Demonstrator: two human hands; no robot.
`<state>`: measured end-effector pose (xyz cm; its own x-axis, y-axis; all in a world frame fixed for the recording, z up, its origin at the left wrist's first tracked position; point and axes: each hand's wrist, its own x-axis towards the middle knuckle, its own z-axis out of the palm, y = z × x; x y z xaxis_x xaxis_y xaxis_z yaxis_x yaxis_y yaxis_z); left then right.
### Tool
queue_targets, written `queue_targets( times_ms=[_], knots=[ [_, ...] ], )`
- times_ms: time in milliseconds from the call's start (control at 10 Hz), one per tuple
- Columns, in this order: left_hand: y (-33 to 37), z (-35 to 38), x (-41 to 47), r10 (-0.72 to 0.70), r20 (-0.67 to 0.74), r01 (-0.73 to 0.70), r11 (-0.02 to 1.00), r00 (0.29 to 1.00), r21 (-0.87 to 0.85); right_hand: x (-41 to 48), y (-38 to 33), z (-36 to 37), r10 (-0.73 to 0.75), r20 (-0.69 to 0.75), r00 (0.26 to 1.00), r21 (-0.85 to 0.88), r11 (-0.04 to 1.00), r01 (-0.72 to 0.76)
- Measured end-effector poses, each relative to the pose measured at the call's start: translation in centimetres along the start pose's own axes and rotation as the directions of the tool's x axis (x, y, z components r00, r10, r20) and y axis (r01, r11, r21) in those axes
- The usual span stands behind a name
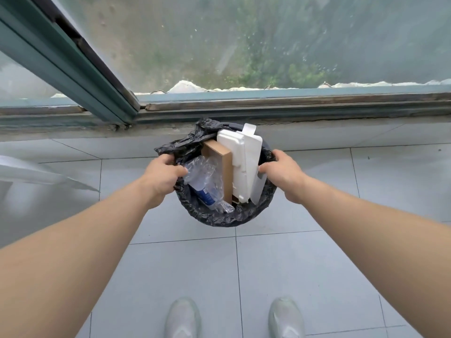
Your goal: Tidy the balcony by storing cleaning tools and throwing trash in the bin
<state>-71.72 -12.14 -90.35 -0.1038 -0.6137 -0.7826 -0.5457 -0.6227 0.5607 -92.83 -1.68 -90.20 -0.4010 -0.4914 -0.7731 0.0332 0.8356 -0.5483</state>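
Crinkly glossy plastic bin liner [219, 219] (black); matt cardboard box [220, 164].

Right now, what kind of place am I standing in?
Probably an enclosed balcony: a grimy window with greenery beyond it, a pale tiled floor, and a bag-lined bin stuffed with trash.

You are stretching both bare arms forward and down, forearms converging. Your left hand [164, 178] and right hand [284, 176] are gripping opposite sides of the bin liner [219, 220], thumbs pointing inward.
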Motion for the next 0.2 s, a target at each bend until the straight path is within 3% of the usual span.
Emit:
queue_targets(
  times_ms=[100,200],
  knots=[
    [-0.8,-0.4,-0.2,-0.07,0.124,0.078,0.995,0.99,-0.059,-0.2,1.0,-0.8,0.03,0.113,0.993,0.032,0.999,-0.034],
    [-1.1,-0.9,-0.7,-0.099,0.142,0.107,0.993,0.985,-0.051,-1.2,1.1,-1.5,0.045,0.162,0.986,0.007,0.999,-0.047]
  ],
)
